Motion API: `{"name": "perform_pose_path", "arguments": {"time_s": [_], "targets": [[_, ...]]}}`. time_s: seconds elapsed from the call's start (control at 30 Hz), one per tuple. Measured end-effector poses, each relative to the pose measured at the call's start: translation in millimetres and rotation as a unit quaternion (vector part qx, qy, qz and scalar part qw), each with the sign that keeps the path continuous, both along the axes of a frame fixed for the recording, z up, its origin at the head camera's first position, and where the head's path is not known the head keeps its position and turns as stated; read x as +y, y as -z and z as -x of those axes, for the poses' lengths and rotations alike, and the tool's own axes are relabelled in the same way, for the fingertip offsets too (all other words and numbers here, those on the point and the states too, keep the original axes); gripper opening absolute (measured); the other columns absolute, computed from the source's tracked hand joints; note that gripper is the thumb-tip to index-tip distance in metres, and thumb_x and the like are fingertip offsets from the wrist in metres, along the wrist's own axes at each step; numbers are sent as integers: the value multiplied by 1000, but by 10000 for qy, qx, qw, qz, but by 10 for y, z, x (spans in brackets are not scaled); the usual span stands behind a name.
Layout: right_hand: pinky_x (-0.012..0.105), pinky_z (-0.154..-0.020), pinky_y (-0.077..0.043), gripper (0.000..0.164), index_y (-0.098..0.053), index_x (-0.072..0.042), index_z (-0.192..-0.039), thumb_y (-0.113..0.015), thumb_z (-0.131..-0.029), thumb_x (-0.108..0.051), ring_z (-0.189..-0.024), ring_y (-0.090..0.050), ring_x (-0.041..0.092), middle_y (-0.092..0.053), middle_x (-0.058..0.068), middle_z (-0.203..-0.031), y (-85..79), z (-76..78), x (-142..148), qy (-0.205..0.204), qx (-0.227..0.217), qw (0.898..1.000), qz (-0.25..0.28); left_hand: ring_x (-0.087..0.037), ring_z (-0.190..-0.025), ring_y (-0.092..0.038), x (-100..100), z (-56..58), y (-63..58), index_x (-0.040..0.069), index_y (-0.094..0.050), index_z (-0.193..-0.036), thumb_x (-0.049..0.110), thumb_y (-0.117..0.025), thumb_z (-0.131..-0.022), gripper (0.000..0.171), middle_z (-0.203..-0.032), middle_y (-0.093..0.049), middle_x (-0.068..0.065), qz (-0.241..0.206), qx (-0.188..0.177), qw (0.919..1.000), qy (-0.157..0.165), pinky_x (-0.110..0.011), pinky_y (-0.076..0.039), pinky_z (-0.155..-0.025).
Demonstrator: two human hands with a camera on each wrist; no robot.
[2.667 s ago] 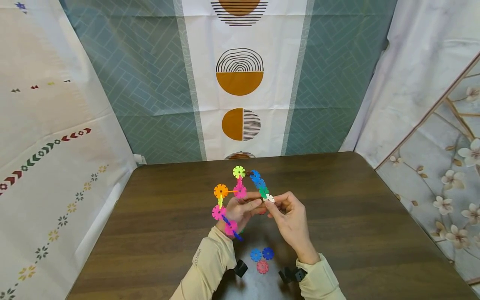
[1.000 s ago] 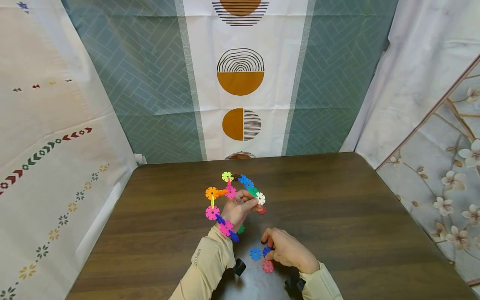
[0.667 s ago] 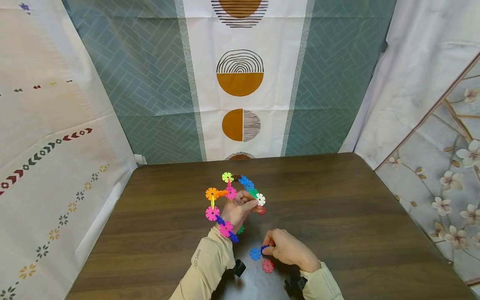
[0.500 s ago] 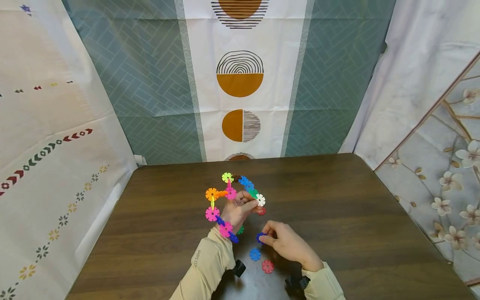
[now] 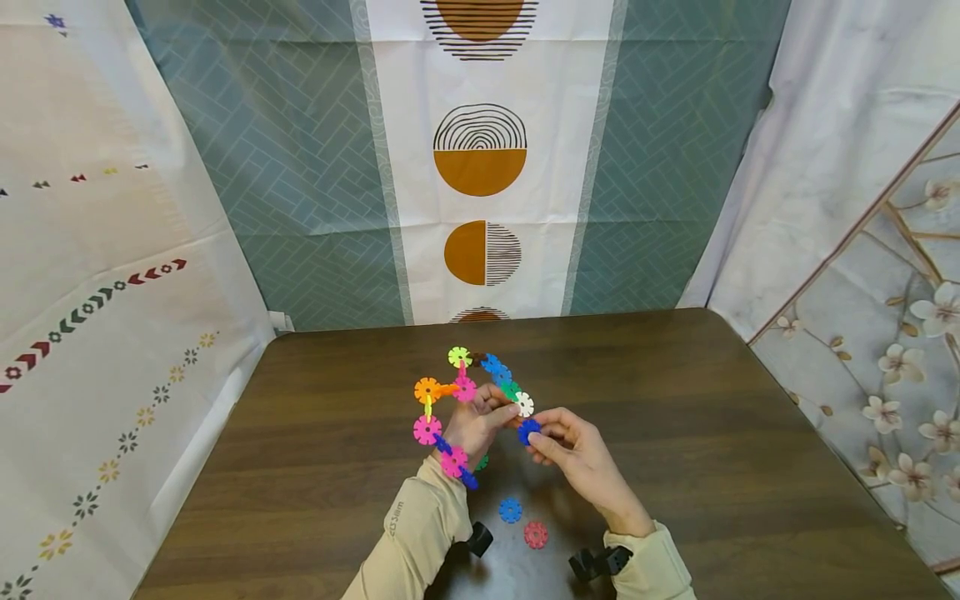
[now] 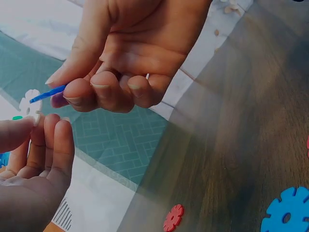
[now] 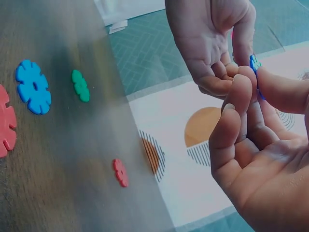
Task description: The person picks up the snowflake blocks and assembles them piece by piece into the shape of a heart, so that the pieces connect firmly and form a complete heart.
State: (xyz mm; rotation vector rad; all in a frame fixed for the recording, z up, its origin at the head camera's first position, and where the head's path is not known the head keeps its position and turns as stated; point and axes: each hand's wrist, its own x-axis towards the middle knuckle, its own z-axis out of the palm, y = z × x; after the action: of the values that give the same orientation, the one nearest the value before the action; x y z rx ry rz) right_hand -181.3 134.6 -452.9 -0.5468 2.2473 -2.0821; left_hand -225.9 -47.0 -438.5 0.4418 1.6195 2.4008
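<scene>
My left hand (image 5: pixel 474 427) holds up a chain of notched flower-shaped plastic discs, pinching the white disc (image 5: pixel 525 404) at its end. The chain arches over the hand through green, blue, brown, yellow-green, pink and orange discs, then drops past the wrist to a pink disc (image 5: pixel 453 461) and a dark blue one. Close on the right, my right hand (image 5: pixel 585 462) pinches a loose dark blue disc (image 5: pixel 528 431) between thumb and fingers. In the left wrist view this blue disc (image 6: pixel 48 94) appears edge-on beside the white disc (image 6: pixel 30 100); whether they touch I cannot tell.
On the brown table (image 5: pixel 675 400) lie a light blue disc (image 5: pixel 511 510) and a red disc (image 5: pixel 536 535), nearer than the hands. A green disc (image 7: pixel 80 86) and another red disc (image 7: pixel 120 172) lie farther off. Patterned cloths hang around the table.
My right hand has picked the dark blue disc off the table and brought it up to the white disc. My left hand, still pinching the chain, has barely moved during the last second.
</scene>
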Motion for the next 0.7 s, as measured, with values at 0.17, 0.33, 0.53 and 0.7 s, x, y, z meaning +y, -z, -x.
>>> {"name": "perform_pose_path", "arguments": {"time_s": [0.17, 0.33, 0.53, 0.7], "targets": [[40, -70, -58, 26, -56, 1, -116, -62, -95, -12, -74, -66, 29, -67, 20, -91, -11, 6, 5, 118, -56, 9999, 37, -12, -73, -62, 18, -3, -1, 3, -53, -89, -10, -56, -90, 14, -78, -64, 1, 56, -25, 10000, 5, -26, -54, -75], [37, -69, -57, 25, -56, 2, -116, -61, -96, -13, -73, -64, 22, -65, 21, -91, 6, 10, 19, 144, -138, 9997, 116, -12, -71, -63, 29, -9, -6, 3, -52, -89, -10, -54, -91, 14, -77, -64, 0, 42, -40, 10000, 17, -27, -55, -75], [30, -69, -56, 26, -56, 3, -117, -59, -97, -13, -74, -62, 21, -62, 20, -92, -16, 1, 32, 180, -311, 9988, 344, -13, -70, -63, 28, -5, -5, 4, -51, -88, -12, -52, -91, 16, -79, -64, -1, -65, -14, 9999, 132, -27, -56, -75], [28, -70, -55, 29, -57, 3, -120, -59, -97, -15, -75, -60, 19, -59, 22, -94, -33, 8, 36, 298, -539, 9973, 399, -13, -71, -64, 34, -7, 0, 0, -49, -89, -14, -51, -91, 15, -79, -65, 0, -143, 50, 9997, 203, -28, -56, -75]]}}
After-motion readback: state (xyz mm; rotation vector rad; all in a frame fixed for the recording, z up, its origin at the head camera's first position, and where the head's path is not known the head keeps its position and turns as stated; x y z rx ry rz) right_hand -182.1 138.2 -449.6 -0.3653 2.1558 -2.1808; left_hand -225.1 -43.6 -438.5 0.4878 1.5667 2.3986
